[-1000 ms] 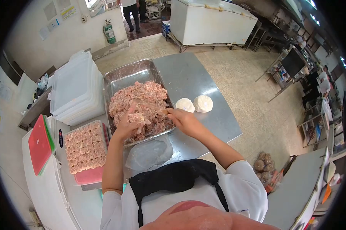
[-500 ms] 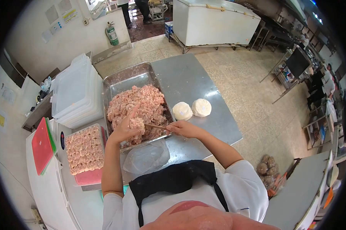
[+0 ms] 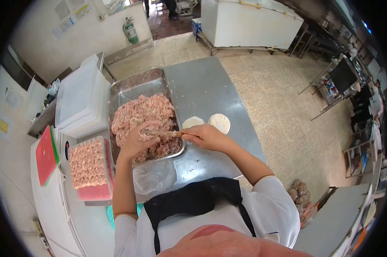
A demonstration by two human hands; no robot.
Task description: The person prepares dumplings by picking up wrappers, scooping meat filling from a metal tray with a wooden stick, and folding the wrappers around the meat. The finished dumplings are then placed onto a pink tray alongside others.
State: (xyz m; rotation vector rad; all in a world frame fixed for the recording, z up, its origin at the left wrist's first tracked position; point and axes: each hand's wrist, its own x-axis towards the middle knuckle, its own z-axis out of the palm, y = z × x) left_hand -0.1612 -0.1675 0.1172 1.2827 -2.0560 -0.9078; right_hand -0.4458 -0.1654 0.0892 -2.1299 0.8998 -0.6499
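A deep metal pan (image 3: 167, 92) holds a large mound of pinkish ground meat (image 3: 144, 109). Over its near end, my left hand (image 3: 132, 143) has its fingers curled around a lump of the meat, partly hidden by the tool and fingers. My right hand (image 3: 207, 137) grips the wooden handle of a flat spatula (image 3: 174, 133), whose meat-smeared blade lies against the left fingers. Two stacks of round white dumpling wrappers (image 3: 219, 123) sit beside the pan, the nearer one partly covered by my right hand. At left, open-topped meat dumplings (image 3: 88, 162) stand in close rows on a tray.
A clear plastic bag (image 3: 155, 175) lies between the pan and my apron. Stacked translucent lidded boxes (image 3: 79, 100) stand left of the pan, with red and green boards (image 3: 46, 156) nearer. The metal table (image 3: 202, 85) ends at the right; a white chest freezer (image 3: 253, 25) stands beyond.
The spatula has come left, its blade now across my left fingers. My right hand has moved slightly up with it. The whole view has shifted a little.
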